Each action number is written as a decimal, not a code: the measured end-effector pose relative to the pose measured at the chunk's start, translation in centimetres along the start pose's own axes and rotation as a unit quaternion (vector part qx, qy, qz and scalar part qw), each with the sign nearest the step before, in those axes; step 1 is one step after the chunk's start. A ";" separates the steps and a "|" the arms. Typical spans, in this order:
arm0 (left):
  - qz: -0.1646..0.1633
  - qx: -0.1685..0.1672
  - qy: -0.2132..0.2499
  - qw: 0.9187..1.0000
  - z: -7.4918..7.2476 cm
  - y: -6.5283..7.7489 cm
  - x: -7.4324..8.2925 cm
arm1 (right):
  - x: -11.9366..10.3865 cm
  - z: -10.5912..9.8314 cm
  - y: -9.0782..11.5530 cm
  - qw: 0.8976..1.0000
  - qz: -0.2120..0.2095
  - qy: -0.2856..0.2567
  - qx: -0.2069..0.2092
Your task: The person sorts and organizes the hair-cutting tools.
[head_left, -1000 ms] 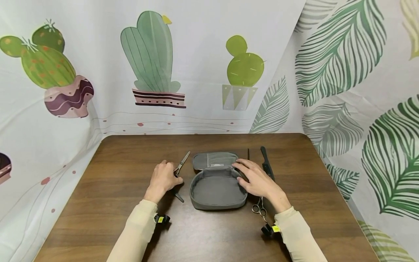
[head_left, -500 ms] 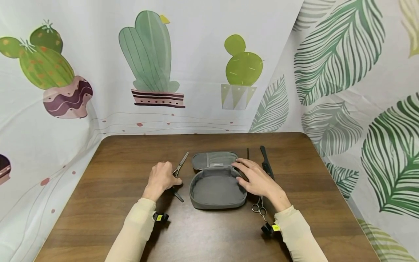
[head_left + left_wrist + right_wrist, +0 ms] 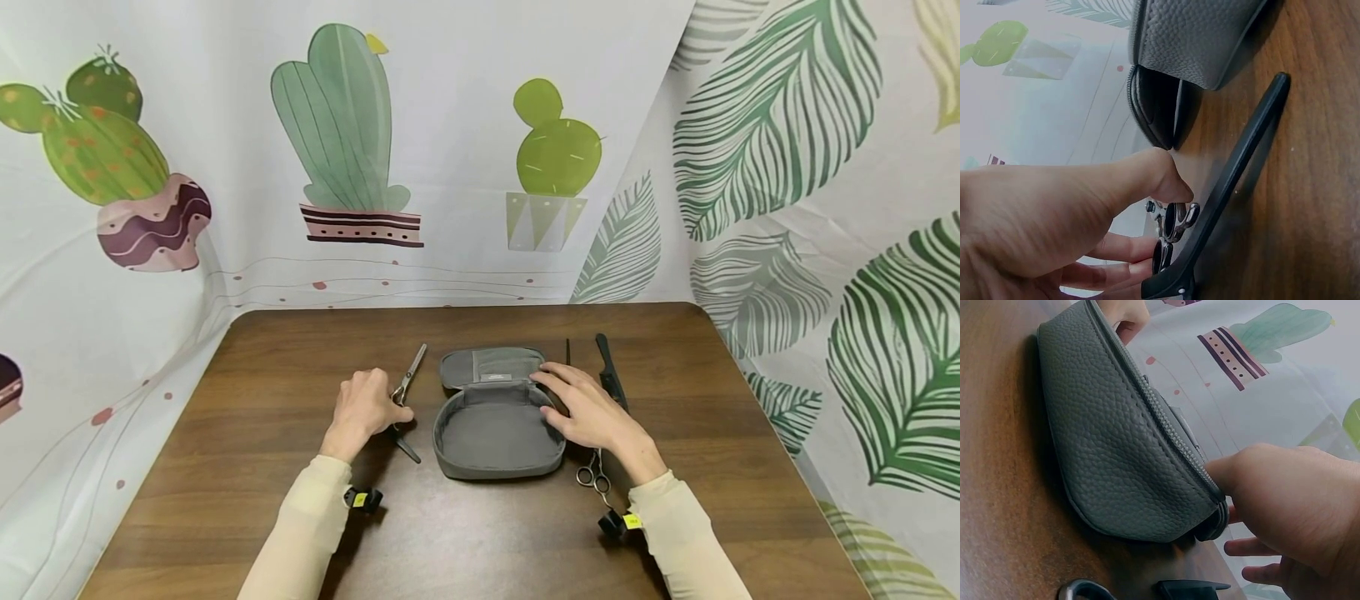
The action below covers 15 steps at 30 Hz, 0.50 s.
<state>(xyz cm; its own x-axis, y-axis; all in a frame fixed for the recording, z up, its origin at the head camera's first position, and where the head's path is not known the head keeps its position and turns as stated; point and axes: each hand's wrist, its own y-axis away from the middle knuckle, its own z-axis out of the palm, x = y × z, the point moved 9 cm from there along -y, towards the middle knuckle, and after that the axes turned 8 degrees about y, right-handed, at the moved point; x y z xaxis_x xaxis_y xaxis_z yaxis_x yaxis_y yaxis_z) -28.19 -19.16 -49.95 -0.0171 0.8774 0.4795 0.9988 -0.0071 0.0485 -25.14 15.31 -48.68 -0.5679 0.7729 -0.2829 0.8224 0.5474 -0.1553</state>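
Note:
My left hand (image 3: 363, 408) holds silver hairdressing scissors (image 3: 408, 377) by the handles, blades pointing away. In the left wrist view, the thumb and fingers close around the finger rings (image 3: 1177, 228). A long black piece (image 3: 1235, 169) with a small pin at one end, like a hair clip, lies right beside them. In the middle stands a grey zip case (image 3: 498, 471), its lid (image 3: 457, 369) folded back and its inside bare. My right hand (image 3: 588, 412) grips the case's right side, thumb over the zipped rim (image 3: 1172, 440) and fingers outside near the hinge.
Right of the case lie a black comb (image 3: 611, 379), a thin dark rod (image 3: 568, 352) and a second pair of scissors (image 3: 597, 462), partly under the right hand. The brown table (image 3: 480, 550) ends at a printed cloth backdrop (image 3: 465, 167).
The left hand has shifted slightly left with the scissors, which turn a little more upright in the head view. The right hand and the case stay put.

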 end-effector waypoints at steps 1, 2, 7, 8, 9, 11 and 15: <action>0.000 0.001 0.000 1.000 -0.1 0.0 0.0 | 0.0 0.0 0.0 1.000 0.000 0.000 0.000; 0.000 0.002 0.000 1.000 -0.2 0.1 0.0 | 0.0 0.0 0.0 1.000 0.000 -0.001 0.000; 0.007 0.002 0.011 1.000 -0.8 0.4 0.4 | 0.0 0.0 0.0 1.000 0.001 -0.001 -0.002; 0.010 0.004 0.015 1.000 -1.0 0.5 0.5 | 0.0 0.0 0.0 1.000 0.002 -0.001 -0.002; 0.014 0.010 0.020 1.000 -1.3 0.6 0.6 | 0.0 0.0 0.0 1.000 0.003 -0.002 -0.003; 0.021 0.022 0.031 0.999 -1.9 0.7 0.9 | 0.1 0.0 0.0 1.000 0.006 -0.004 -0.004; 0.038 0.049 0.047 0.997 -3.0 0.9 1.4 | 0.0 -0.1 0.0 1.000 0.008 -0.005 -0.004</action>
<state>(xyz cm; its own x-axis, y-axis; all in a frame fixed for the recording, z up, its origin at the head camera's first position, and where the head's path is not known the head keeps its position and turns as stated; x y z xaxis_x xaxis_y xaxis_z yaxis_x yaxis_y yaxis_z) -27.40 -19.36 -46.57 0.0589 0.8273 0.5586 0.9970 -0.0207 -0.0744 -25.12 15.39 -48.63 -0.5543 0.7785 -0.2946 0.8310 0.5374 -0.1435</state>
